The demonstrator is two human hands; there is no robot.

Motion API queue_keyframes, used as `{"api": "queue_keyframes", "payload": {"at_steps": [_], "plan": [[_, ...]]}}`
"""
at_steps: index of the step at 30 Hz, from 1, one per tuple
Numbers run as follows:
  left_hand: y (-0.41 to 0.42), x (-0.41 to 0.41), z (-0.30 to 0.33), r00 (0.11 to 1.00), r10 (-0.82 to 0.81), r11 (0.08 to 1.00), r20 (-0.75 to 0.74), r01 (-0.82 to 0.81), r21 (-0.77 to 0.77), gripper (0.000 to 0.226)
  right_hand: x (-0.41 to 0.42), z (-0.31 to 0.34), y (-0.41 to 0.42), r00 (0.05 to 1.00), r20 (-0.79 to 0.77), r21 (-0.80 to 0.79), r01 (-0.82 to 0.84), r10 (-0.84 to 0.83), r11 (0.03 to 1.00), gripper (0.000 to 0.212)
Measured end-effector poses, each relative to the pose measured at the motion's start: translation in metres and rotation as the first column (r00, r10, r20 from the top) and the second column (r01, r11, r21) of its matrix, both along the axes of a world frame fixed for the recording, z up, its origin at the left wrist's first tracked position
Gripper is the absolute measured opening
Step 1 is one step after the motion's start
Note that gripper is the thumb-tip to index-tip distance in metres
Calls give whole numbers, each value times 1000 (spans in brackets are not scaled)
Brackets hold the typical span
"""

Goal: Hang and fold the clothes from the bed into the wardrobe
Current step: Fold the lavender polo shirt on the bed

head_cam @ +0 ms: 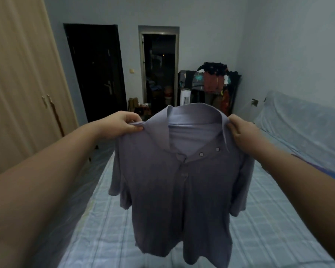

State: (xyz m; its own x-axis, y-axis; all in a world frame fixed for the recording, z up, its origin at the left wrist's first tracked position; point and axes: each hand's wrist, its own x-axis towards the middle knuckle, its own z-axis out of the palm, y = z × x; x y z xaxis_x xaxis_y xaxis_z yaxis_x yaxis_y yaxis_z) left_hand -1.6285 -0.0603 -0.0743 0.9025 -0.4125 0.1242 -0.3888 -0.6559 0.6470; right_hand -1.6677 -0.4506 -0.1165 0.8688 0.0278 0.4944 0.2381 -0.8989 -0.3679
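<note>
A lilac short-sleeved polo shirt (174,190) hangs in the air over the bed (97,238), front towards me, collar open with two snap buttons showing. My left hand (120,123) pinches its left shoulder seam. My right hand (244,132) grips the right shoulder by the collar. The shirt's hem dangles just above the checked light-blue bedsheet. The beige wardrobe (23,89) stands at the left with its doors closed.
A dark door (97,72) and an open doorway (159,68) lie straight ahead. A rack piled with clothes (215,82) and a white tower appliance (185,96) stand at the back. A covered sofa (302,120) runs along the right of the bed.
</note>
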Motion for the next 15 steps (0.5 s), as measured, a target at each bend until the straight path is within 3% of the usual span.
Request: {"api": "queue_keyframes", "payload": {"at_steps": [4,6,8,10,12,15], "plan": [[-1,1,-6,991,98,993,88,-102,50,21,-1,3,-11,990,-116,-237,54,-84,970,29],[-4,2,-5,987,123,988,105,-132,84,28,-4,7,-12,980,-179,-214,47,-87,976,33],[-7,1,-2,989,130,984,72,-137,115,35,-10,7,-9,973,-222,-60,47,-59,997,33],[-9,0,-1,992,109,981,62,-117,155,40,-13,3,-3,981,-187,118,76,-53,990,31],[-8,-1,2,993,78,981,83,-92,173,37,-15,-4,1,995,-63,195,92,-81,977,27],[2,-6,12,991,44,981,129,-67,181,28,-21,-6,-9,989,115,-22,100,-97,995,25]]}}
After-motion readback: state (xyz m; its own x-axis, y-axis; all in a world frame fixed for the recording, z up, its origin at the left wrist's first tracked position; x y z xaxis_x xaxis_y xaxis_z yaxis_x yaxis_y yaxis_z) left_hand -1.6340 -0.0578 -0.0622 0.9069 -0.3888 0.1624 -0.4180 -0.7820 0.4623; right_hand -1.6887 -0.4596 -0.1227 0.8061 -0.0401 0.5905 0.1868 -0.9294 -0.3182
